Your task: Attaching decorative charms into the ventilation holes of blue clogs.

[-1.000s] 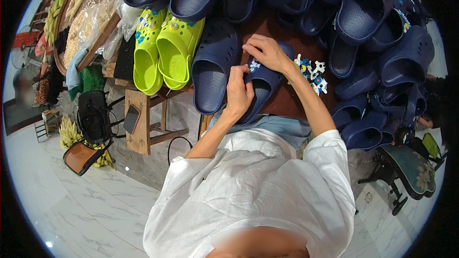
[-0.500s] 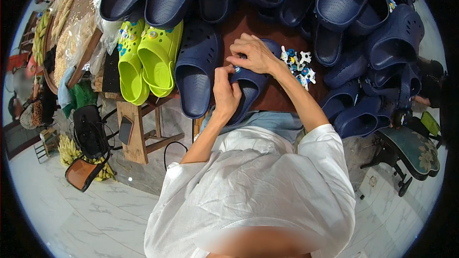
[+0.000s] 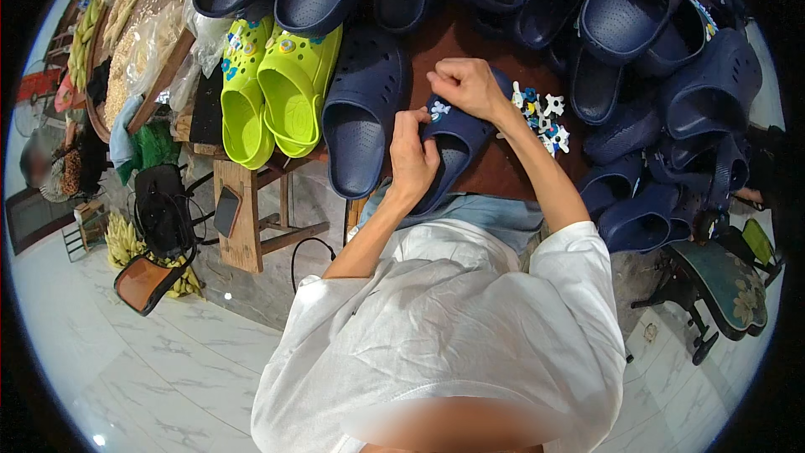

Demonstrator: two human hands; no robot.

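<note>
A navy clog [image 3: 454, 158] lies tilted on the brown tabletop [image 3: 516, 169] in front of me. My left hand [image 3: 414, 155] grips its left side, thumb near the opening and fingers along the upper. A small white and blue shoe charm [image 3: 439, 108] sits on the clog's upper, between my hands. My right hand [image 3: 471, 89] is curled closed over the toe end; whatever its fingers hold, if anything, is hidden. Loose white, blue and black charms [image 3: 543, 122] lie in a heap just right of my right wrist. Left of my left hand stands another navy clog [image 3: 353, 143].
A pair of lime-green clogs [image 3: 289, 105] decorated with charms stands at the left. Piled navy clogs [image 3: 629, 8] fill the far side and right. A wooden stool [image 3: 239, 226] with a phone [image 3: 227, 210] stands lower left; a patterned chair [image 3: 725, 285] is at the right.
My right hand has shifted on the clog's upper, and the white and blue charm now shows more fully. My left hand keeps its grip. The whole view has shifted slightly.
</note>
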